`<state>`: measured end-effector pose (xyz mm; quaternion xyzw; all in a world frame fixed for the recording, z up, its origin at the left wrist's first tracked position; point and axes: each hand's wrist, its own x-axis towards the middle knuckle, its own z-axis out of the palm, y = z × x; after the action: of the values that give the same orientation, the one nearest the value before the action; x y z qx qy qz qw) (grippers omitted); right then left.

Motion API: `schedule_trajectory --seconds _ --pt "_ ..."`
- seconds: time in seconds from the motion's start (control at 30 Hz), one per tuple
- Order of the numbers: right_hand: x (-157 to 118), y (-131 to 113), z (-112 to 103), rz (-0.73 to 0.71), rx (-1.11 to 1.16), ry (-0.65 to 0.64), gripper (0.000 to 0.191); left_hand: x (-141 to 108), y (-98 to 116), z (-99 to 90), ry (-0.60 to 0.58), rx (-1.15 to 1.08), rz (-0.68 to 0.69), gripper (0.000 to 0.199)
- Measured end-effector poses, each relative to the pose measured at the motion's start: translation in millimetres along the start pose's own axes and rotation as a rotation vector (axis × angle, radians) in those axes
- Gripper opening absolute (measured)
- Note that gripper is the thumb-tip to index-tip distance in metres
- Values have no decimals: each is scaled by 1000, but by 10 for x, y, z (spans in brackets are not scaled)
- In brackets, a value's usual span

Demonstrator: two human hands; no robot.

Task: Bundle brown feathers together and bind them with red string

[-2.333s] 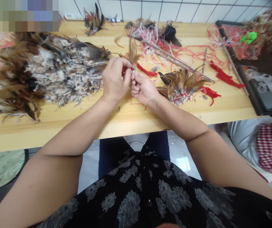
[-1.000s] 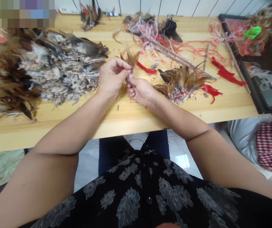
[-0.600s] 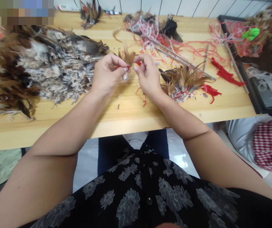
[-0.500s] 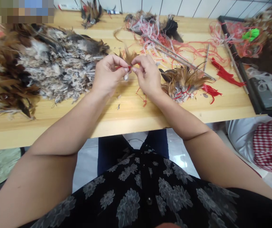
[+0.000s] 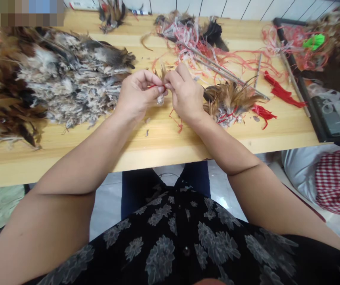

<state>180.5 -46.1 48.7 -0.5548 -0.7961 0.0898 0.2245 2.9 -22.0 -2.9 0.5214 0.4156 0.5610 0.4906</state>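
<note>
Between my two hands, over the middle of the table, is a small feather bunch (image 5: pixel 160 99), brown tips upward and pale quill ends downward. My left hand (image 5: pixel 137 93) pinches it between thumb and fingertips. A red thread (image 5: pixel 152 86) runs across the bunch at the fingertips. My right hand (image 5: pixel 186 93) is closed at the bunch's right side, its fingertips on the thread; the thread's ends are partly hidden by the fingers. Close to my right wrist lies a pile of brown feather bunches (image 5: pixel 229 103) with red thread on it.
A large heap of grey and brown feathers (image 5: pixel 75 83) covers the table's left. Behind my hands lie pink and white strings (image 5: pixel 188 37) and thin sticks (image 5: pixel 217 70). Red thread bundles (image 5: pixel 283 90) lie near a black-framed tray (image 5: pixel 302 87) at right. The wooden table's front edge (image 5: pixel 164 164) is before me.
My right hand has turned, its fingers curling more over the bunch, covering more of the brown tips. My left hand keeps its pinch. The view has shifted slightly.
</note>
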Motion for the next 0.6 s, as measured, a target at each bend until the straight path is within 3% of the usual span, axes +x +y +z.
schedule_trajectory --seconds 0.2,0.6 --pt "48 -43 -9 4 -105 -88 42 -81 165 68 -7 -114 -169 43" --pt "222 332 209 -47 89 86 13 -104 244 63 63 -105 -105 51"
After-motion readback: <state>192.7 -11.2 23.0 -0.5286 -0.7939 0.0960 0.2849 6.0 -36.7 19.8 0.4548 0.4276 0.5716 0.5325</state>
